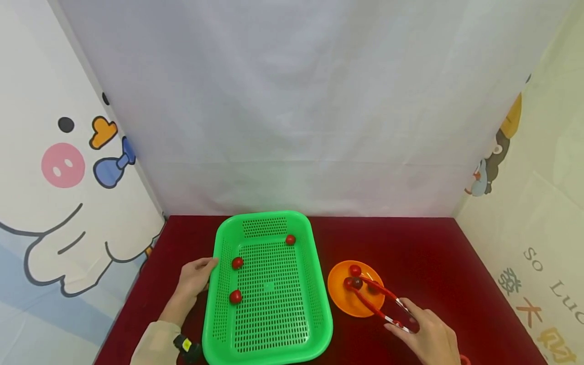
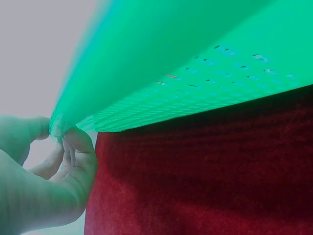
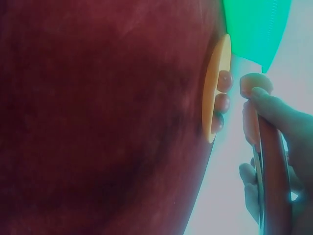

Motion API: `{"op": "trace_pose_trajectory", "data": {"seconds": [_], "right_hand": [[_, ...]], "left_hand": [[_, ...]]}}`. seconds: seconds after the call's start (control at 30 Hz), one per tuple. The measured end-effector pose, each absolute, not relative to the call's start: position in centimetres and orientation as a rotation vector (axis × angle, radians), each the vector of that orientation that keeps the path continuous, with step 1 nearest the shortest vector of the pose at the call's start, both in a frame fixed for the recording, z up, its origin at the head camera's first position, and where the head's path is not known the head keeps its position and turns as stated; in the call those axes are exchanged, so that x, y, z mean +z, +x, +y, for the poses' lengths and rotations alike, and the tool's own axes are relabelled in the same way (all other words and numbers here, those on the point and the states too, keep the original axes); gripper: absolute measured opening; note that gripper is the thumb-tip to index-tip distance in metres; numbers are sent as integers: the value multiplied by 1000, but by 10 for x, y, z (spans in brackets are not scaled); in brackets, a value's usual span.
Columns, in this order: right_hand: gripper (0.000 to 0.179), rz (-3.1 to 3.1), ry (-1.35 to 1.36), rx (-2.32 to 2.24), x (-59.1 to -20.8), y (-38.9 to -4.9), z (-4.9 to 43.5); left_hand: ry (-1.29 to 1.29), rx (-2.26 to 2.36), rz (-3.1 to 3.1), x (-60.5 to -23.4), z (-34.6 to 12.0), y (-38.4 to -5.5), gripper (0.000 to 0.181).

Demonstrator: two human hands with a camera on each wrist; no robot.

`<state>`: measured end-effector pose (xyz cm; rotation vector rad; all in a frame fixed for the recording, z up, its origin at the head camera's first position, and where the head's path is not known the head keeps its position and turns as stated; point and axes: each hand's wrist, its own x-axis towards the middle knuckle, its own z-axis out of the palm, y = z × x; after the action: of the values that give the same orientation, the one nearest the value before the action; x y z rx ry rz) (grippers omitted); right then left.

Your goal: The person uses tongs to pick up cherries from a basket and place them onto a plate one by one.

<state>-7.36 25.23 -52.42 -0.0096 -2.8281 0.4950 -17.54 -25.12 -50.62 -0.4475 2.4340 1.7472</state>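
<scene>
My left hand (image 1: 196, 276) pinches the left rim of a green perforated basket (image 1: 323, 304) between thumb and fingers; the left wrist view shows this grip close up. Inside the basket lie three small red tomatoes, one being the tomato (image 1: 235, 297) near the left wall. My right hand (image 1: 429, 332) grips red-and-silver tongs (image 1: 375, 308) by the handles. The tong tips reach over an orange plate (image 1: 349, 305), with a dark red tomato (image 1: 357, 283) between them. Other small tomatoes sit on the plate, among them a tomato (image 3: 221, 103) in the right wrist view.
A dark red cloth (image 1: 410, 253) covers the table under the basket and plate. Behind it hangs a pale curtain (image 1: 292, 126); cartoon-printed sheets (image 1: 68, 218) stand at both sides. A black device (image 1: 188, 349) with a yellow mark is on the left wrist.
</scene>
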Motion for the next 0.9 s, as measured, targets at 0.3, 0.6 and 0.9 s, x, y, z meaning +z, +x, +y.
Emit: {"op": "trace_pose_trajectory", "data": {"seconds": [0.3,0.6,0.9], "right_hand": [[66,-2808,73,420,-523,-80,261],[67,-2684,296,261,-519,-93,267],[69,-2575,439,198,-518,-103,270]], "left_hand": [[-452,1739,2440,-504,-251,-174,52],[-450,1749,2434,-503,-252,-173,51],[-446,1754,2430,-504,-250,-173,51]]}}
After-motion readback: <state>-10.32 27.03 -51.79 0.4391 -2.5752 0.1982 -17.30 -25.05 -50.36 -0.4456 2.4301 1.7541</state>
